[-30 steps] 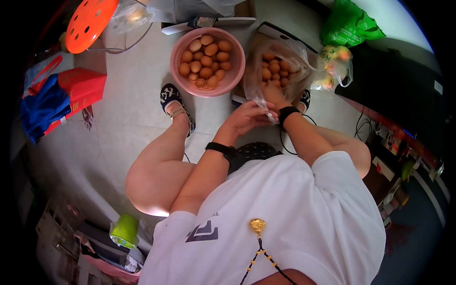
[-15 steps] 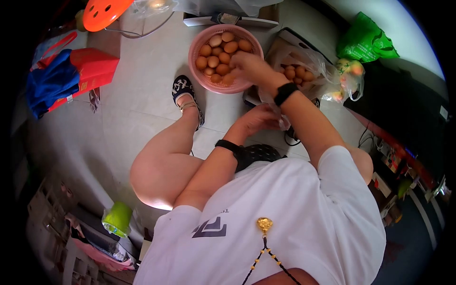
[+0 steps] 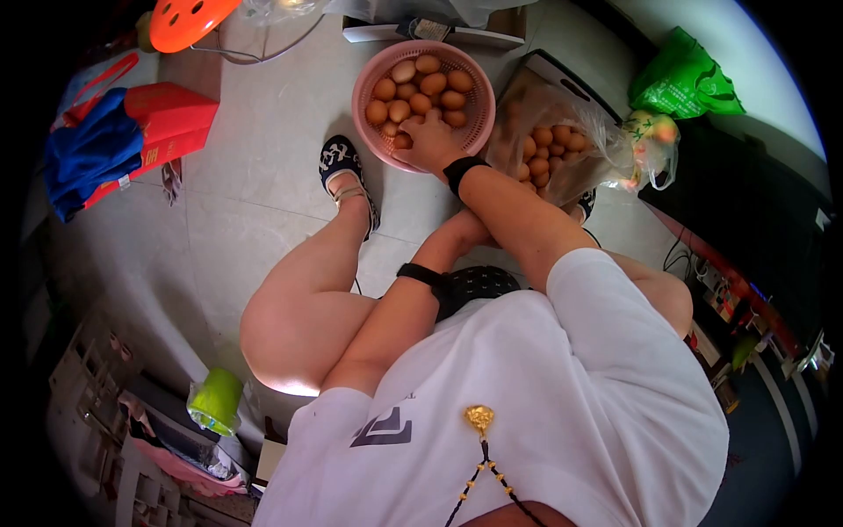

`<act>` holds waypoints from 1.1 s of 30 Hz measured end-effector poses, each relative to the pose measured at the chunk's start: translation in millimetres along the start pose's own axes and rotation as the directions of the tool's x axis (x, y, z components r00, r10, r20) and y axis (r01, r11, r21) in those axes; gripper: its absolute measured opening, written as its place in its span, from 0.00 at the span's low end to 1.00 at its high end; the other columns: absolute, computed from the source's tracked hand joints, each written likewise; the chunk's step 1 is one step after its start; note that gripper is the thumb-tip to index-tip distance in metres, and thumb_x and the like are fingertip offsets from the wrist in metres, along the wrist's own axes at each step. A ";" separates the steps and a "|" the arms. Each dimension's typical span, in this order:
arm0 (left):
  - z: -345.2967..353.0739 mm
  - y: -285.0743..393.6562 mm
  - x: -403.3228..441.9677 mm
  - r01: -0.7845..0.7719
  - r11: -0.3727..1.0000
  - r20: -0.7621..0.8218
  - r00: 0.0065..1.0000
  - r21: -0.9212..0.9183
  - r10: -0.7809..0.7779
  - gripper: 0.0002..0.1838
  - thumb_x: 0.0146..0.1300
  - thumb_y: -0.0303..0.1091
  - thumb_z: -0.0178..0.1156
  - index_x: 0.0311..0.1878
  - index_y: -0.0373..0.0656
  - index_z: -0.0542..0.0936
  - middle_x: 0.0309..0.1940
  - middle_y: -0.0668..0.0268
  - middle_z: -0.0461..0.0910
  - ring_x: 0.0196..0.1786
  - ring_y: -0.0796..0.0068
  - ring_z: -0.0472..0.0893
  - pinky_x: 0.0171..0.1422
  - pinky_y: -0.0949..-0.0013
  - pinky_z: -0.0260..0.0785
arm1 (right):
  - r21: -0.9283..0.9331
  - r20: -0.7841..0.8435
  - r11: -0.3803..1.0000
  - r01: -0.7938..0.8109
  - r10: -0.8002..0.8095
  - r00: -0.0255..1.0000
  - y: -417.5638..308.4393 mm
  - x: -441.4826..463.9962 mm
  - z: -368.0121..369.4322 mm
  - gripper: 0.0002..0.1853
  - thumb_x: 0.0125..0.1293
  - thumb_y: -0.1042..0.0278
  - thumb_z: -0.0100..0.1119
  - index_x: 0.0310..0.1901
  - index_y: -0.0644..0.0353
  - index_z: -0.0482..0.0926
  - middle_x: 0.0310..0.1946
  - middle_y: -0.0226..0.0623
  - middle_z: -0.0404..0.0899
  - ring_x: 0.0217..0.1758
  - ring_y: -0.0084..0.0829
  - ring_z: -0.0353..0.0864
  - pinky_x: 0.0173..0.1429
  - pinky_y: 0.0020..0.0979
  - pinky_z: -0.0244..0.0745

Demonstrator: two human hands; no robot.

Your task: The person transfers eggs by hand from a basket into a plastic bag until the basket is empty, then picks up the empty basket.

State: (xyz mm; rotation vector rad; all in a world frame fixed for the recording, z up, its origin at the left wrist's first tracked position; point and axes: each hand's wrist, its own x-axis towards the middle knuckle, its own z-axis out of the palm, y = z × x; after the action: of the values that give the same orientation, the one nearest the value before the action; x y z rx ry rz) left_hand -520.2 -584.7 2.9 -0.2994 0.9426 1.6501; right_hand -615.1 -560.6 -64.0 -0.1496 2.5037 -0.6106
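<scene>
My right hand (image 3: pixel 430 143) reaches into the near side of a pink plastic basket (image 3: pixel 362 92), its fingers curled around a brown egg (image 3: pixel 402 140). Several other brown eggs (image 3: pixel 420 104) lie in the basket. Below it, my left hand (image 3: pixel 472 228) is crossed by my right forearm, which hides its fingers. Just beyond that forearm, a clear plastic bag (image 3: pixel 590 119) holds more brown eggs (image 3: pixel 540 156).
A dark-rimmed box (image 3: pixel 562 77) lies by the bag. Further right are a bag of fruit (image 3: pixel 652 140) and a green bag (image 3: pixel 685 79). At left stand a red bag (image 3: pixel 180 123) with blue cloth (image 3: pixel 92 158) and an orange stool (image 3: pixel 189 22). A green bin (image 3: pixel 216 400) sits lower left.
My right hand has moved left and down over the basket, and its forearm now covers my left hand's fingers. The bag of eggs has opened out, showing more eggs.
</scene>
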 end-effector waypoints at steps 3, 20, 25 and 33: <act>3.2 8.5 -6.0 0.016 1.000 0.008 1.000 0.012 -0.016 0.28 0.63 0.30 0.66 0.65 0.41 0.70 0.61 0.61 0.75 0.59 0.67 0.77 0.57 0.62 0.75 | 0.007 -0.063 0.999 0.035 -0.034 0.997 7.1 4.0 9.9 0.23 0.54 0.52 0.67 0.54 0.44 0.81 0.55 0.55 0.64 0.53 0.56 0.75 0.62 0.43 0.72; 4.2 8.4 -3.9 0.041 0.998 -0.006 0.999 0.048 -0.041 0.28 0.60 0.32 0.69 0.63 0.40 0.73 0.58 0.64 0.77 0.56 0.71 0.77 0.56 0.64 0.74 | 0.197 -0.142 0.975 0.105 -0.078 0.987 27.9 11.9 30.9 0.22 0.50 0.52 0.68 0.49 0.44 0.83 0.55 0.54 0.65 0.56 0.56 0.70 0.62 0.47 0.68; -0.8 1.0 5.0 0.151 0.988 0.014 0.988 -0.015 -0.151 0.27 0.59 0.30 0.69 0.62 0.40 0.73 0.56 0.64 0.78 0.55 0.72 0.78 0.54 0.67 0.75 | 0.210 -0.108 0.974 0.085 -0.063 0.992 22.9 7.4 23.1 0.22 0.52 0.50 0.68 0.49 0.45 0.83 0.54 0.55 0.65 0.53 0.57 0.72 0.61 0.45 0.70; -1.3 0.1 -5.7 -0.166 0.971 -0.015 0.985 0.174 0.172 0.27 0.60 0.30 0.68 0.63 0.39 0.72 0.59 0.62 0.76 0.57 0.71 0.77 0.55 0.66 0.75 | 0.061 -0.146 0.997 0.045 -0.036 0.989 8.7 3.9 23.9 0.24 0.53 0.50 0.68 0.52 0.44 0.82 0.53 0.55 0.65 0.53 0.55 0.73 0.61 0.43 0.70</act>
State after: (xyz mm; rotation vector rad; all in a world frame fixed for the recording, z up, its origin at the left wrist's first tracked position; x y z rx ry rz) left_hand -518.9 -589.6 5.7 -0.1295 1.1521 1.7087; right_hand -605.3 -563.2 -87.6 -0.1366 2.6225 -0.7423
